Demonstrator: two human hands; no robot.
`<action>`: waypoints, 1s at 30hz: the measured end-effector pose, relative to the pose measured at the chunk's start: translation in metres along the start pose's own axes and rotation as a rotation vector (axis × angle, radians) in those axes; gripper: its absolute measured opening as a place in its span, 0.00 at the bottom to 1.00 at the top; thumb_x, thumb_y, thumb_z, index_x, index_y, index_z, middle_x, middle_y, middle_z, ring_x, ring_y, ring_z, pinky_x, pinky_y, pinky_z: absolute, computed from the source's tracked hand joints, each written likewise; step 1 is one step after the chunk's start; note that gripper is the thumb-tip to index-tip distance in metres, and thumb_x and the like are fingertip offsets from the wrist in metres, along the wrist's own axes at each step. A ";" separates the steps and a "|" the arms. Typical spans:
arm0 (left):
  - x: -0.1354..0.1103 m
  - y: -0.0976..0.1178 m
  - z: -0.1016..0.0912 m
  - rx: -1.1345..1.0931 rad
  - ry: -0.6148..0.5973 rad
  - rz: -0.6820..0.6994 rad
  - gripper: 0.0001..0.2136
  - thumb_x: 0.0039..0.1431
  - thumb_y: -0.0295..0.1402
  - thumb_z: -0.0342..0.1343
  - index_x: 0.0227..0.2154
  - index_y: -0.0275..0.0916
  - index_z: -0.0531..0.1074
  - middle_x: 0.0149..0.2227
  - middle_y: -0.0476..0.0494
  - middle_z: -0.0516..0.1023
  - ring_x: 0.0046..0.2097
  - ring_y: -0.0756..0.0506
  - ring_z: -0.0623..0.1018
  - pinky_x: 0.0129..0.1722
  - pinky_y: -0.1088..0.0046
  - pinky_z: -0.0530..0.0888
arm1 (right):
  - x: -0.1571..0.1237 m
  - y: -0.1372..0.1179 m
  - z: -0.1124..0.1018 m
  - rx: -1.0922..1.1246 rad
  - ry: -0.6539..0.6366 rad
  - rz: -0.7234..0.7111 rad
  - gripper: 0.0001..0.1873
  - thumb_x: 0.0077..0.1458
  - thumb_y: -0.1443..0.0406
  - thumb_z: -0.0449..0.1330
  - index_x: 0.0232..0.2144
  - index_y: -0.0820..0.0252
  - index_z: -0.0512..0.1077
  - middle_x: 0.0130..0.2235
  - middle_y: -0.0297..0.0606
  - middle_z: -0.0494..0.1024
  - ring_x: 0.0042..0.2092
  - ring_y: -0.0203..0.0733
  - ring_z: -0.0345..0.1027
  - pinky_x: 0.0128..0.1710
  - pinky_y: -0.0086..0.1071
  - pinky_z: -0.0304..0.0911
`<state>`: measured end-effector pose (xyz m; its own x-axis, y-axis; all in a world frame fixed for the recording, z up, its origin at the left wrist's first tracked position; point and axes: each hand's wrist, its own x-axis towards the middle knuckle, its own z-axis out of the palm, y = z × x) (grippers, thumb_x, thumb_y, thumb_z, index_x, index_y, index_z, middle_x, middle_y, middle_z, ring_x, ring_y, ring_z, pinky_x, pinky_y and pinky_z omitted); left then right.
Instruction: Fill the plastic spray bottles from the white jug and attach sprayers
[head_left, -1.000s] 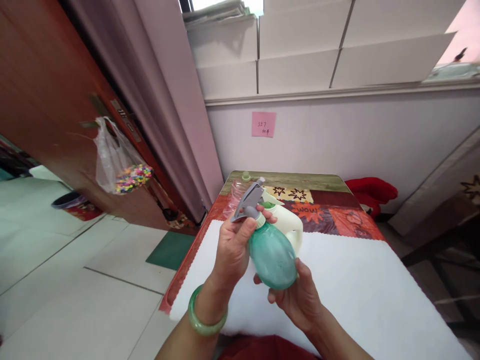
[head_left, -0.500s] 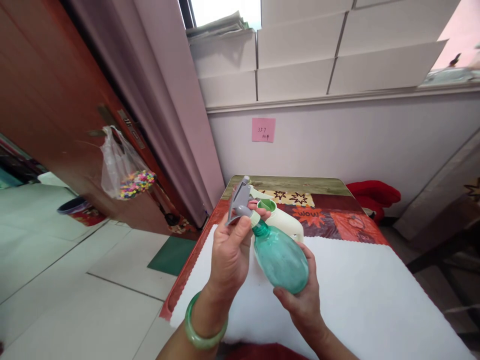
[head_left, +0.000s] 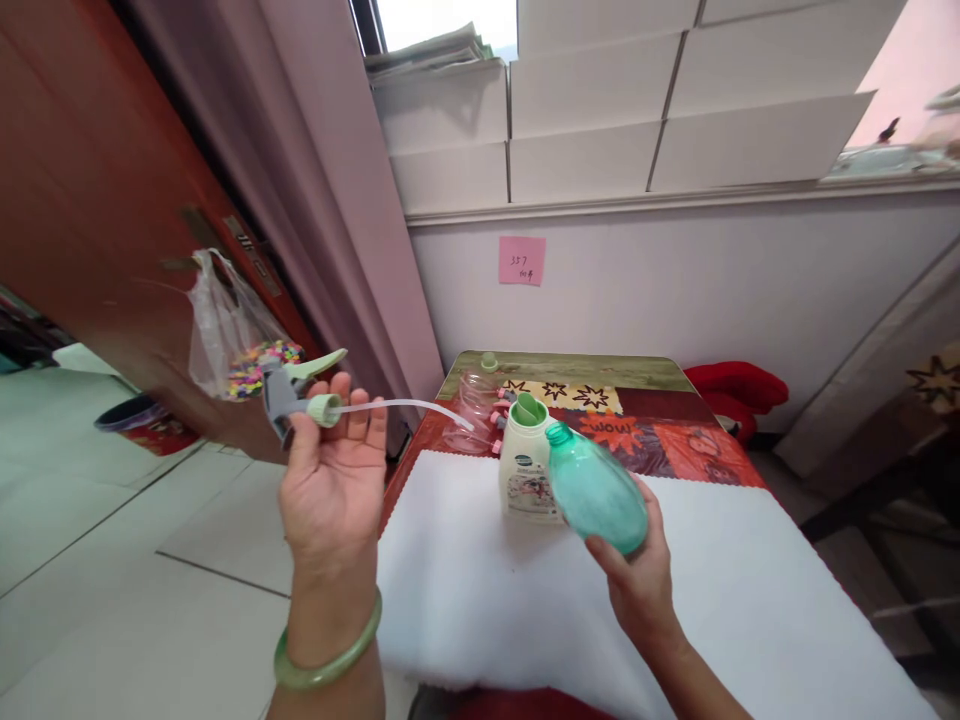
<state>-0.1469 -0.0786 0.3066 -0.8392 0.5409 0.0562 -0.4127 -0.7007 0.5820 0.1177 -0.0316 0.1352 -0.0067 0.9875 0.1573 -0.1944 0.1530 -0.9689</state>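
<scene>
My left hand [head_left: 334,480], palm up at the left, holds a grey and pale green spray trigger head [head_left: 289,395] between thumb and fingers. Its thin clear dip tube [head_left: 409,405] sticks out to the right over the table edge. In my right hand [head_left: 637,570] lies a translucent green bottle [head_left: 600,490], tilted with its open neck up and to the left. Just behind that neck stands an uncapped white jug [head_left: 525,475], upright, with a green spout in its mouth and a printed label on its front.
A white mat [head_left: 457,580] covers the near part of the table. Behind it stands a clear plastic bottle [head_left: 478,405] with a pale green cap, beside small pink pieces. A bag of colourful beads [head_left: 259,365] hangs from the door handle, above a bucket [head_left: 146,425].
The spray head has come off the green bottle and moved left in my left hand, baring its tube. My right hand has shifted the bottle slightly right, uncovering the white jug.
</scene>
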 end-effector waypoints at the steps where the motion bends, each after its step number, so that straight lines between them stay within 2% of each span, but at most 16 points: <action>1: 0.003 0.004 -0.003 -0.021 0.024 0.001 0.18 0.77 0.36 0.42 0.42 0.39 0.78 0.43 0.47 0.87 0.41 0.50 0.85 0.49 0.70 0.81 | 0.006 -0.003 -0.002 -0.016 0.014 -0.022 0.48 0.44 0.51 0.75 0.64 0.53 0.62 0.62 0.48 0.71 0.61 0.61 0.67 0.59 0.49 0.65; 6: 0.010 0.015 -0.027 -0.084 0.077 -0.053 0.17 0.77 0.35 0.41 0.47 0.35 0.76 0.43 0.43 0.87 0.42 0.48 0.86 0.48 0.69 0.83 | 0.045 -0.033 -0.008 -0.110 -0.005 -0.123 0.49 0.44 0.51 0.76 0.64 0.54 0.62 0.63 0.50 0.69 0.62 0.61 0.66 0.61 0.50 0.64; 12: 0.014 0.015 -0.048 -0.142 0.157 -0.125 0.17 0.77 0.33 0.41 0.54 0.32 0.72 0.41 0.37 0.87 0.40 0.45 0.87 0.42 0.69 0.85 | 0.079 -0.063 -0.010 -0.121 -0.138 -0.192 0.48 0.40 0.53 0.79 0.60 0.52 0.65 0.61 0.49 0.72 0.61 0.59 0.68 0.59 0.50 0.68; 16: 0.017 0.014 -0.057 -0.162 0.184 -0.158 0.17 0.77 0.32 0.41 0.58 0.31 0.70 0.40 0.36 0.87 0.38 0.44 0.87 0.40 0.69 0.85 | 0.092 -0.071 -0.014 -0.166 -0.238 -0.165 0.46 0.40 0.53 0.79 0.60 0.51 0.67 0.61 0.47 0.74 0.60 0.58 0.70 0.58 0.50 0.69; 19: 0.018 0.013 -0.062 -0.163 0.191 -0.171 0.18 0.76 0.31 0.40 0.60 0.32 0.68 0.41 0.35 0.87 0.40 0.43 0.87 0.40 0.69 0.85 | 0.100 -0.072 -0.018 -0.200 -0.262 -0.126 0.48 0.38 0.52 0.79 0.60 0.53 0.68 0.60 0.48 0.75 0.59 0.59 0.70 0.56 0.51 0.70; 22: 0.017 0.013 -0.064 -0.164 0.203 -0.192 0.18 0.76 0.31 0.41 0.61 0.31 0.67 0.41 0.36 0.87 0.41 0.44 0.87 0.41 0.69 0.85 | 0.106 -0.076 -0.021 -0.230 -0.268 -0.046 0.50 0.37 0.52 0.79 0.62 0.52 0.67 0.58 0.48 0.76 0.54 0.59 0.73 0.46 0.48 0.76; 25: 0.016 0.012 -0.064 -0.147 0.226 -0.202 0.18 0.76 0.31 0.42 0.61 0.31 0.68 0.40 0.37 0.87 0.40 0.45 0.87 0.41 0.70 0.84 | 0.110 -0.086 -0.020 -0.259 -0.278 0.025 0.51 0.36 0.52 0.79 0.62 0.51 0.67 0.56 0.48 0.77 0.48 0.57 0.75 0.34 0.43 0.76; 27: 0.017 0.011 -0.065 -0.130 0.229 -0.207 0.17 0.76 0.30 0.43 0.61 0.33 0.69 0.41 0.38 0.87 0.41 0.46 0.87 0.43 0.71 0.84 | 0.112 -0.093 -0.018 -0.271 -0.281 0.019 0.50 0.35 0.53 0.79 0.61 0.52 0.68 0.54 0.47 0.78 0.46 0.56 0.75 0.33 0.43 0.76; 30: 0.018 0.009 -0.067 -0.108 0.232 -0.227 0.18 0.76 0.30 0.43 0.61 0.35 0.69 0.42 0.39 0.86 0.41 0.47 0.86 0.43 0.72 0.84 | 0.116 -0.101 -0.017 -0.286 -0.306 -0.025 0.47 0.35 0.54 0.79 0.59 0.52 0.71 0.52 0.46 0.79 0.46 0.55 0.75 0.38 0.45 0.77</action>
<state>-0.1896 -0.1063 0.2583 -0.7745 0.5775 -0.2581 -0.6232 -0.6265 0.4682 0.1531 0.0679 0.2484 -0.3045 0.9336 0.1890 0.0816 0.2232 -0.9713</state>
